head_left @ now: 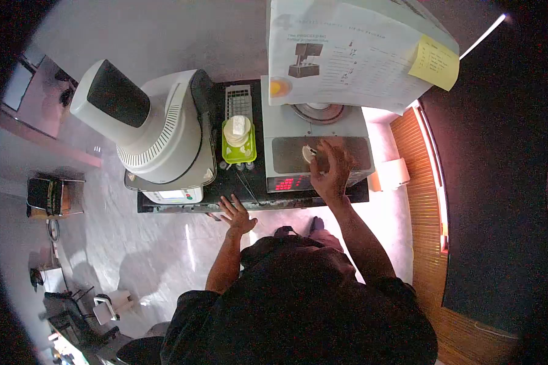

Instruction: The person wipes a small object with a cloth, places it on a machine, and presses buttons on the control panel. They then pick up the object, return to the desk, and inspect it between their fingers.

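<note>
Right hand (333, 173): one grip, fingertips pinching a small pale curved piece (309, 153); remaining fingers raised clear of it. Location of piece: over the brushed-looking metal panel (286, 159) on top of the boxy white machine (277, 121), behind its red digital display (288, 183); whether it touches the panel, I cannot tell

Left hand (237, 219): one grip, fingers spread, holding nothing, at the front edge of the dark worktop (216, 193); its weight on that edge, if any, cannot be told. Nearest item: tweezers (246, 184), lying just beyond my fingers

Adjacent stock: green tray (243, 159), bearing round cream discs (236, 139) with a white block (239, 125) on top; rounded grey-white machine (164, 146) to the left. Overhead: printed sheet (310, 36) with yellow sticky note (435, 62), hanging over the back of the boxy machine

Handling notes, my judgement: piece probably brittle, so a light, even pinch near its rim serves better than a squeeze; wrist low over the panel, so any slip is a short one; spread hand braced for steadiness, fingers kept off the tweezers; eyes on the piece rather than the display
</note>
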